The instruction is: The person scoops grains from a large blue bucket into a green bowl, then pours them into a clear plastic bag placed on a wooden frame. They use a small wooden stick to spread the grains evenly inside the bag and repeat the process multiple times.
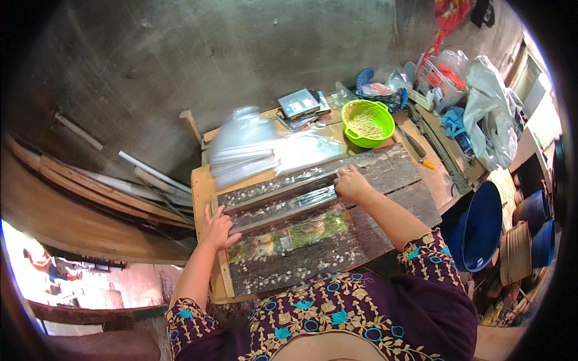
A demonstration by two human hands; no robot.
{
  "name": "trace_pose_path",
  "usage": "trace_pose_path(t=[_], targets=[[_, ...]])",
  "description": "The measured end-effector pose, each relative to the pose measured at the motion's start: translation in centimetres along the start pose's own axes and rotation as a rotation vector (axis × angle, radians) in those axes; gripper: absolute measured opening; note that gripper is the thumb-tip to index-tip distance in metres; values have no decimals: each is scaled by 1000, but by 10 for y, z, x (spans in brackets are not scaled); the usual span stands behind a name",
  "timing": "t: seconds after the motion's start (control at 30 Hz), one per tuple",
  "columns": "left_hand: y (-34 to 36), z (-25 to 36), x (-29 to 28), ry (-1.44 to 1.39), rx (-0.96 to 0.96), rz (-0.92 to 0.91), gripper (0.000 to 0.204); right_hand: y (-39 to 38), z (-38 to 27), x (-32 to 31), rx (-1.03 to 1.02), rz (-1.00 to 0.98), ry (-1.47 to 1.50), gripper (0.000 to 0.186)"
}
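A dark, weathered wooden board speckled with whitish bits lies in front of me. My left hand rests at its left edge with the fingers apart, by the ends of long wooden slats. Further right, my right hand is closed, its fingers curled down at the end of a shiny clear plastic strip. What those fingers grip, if anything, is hidden. The strip lies along a groove between the slats. Nearer me, a flat green-and-yellow printed plastic packet is spread on the board.
Stacked clear plastic bags lie behind the board. Beyond them are flat cases and a lime-green basin of pale pieces. An orange-handled knife sits at right, near bulky plastic bags and blue tubs.
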State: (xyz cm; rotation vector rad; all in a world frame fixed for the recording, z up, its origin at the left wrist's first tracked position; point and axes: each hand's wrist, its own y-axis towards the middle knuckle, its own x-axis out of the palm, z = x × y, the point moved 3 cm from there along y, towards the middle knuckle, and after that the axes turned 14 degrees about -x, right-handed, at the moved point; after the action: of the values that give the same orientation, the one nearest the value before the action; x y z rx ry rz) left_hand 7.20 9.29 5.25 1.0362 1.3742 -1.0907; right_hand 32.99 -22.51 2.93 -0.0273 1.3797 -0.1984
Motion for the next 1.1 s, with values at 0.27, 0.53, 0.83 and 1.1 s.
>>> trace_pose_path(t=[0.27, 0.53, 0.83, 1.1], targets=[[1, 10, -3, -20, -13, -10, 44, -8, -2, -1, 129, -3, 199, 24], [27, 110, -39, -99, 1, 142, 47, -159, 78, 22, 931, 717, 652, 41], [119, 221, 6, -189, -41, 89, 63, -272, 191, 106, 1368, 581, 727, 39], [122, 225, 16, -116, -156, -38, 68, -222, 224, 137, 1165, 465, 622, 28]])
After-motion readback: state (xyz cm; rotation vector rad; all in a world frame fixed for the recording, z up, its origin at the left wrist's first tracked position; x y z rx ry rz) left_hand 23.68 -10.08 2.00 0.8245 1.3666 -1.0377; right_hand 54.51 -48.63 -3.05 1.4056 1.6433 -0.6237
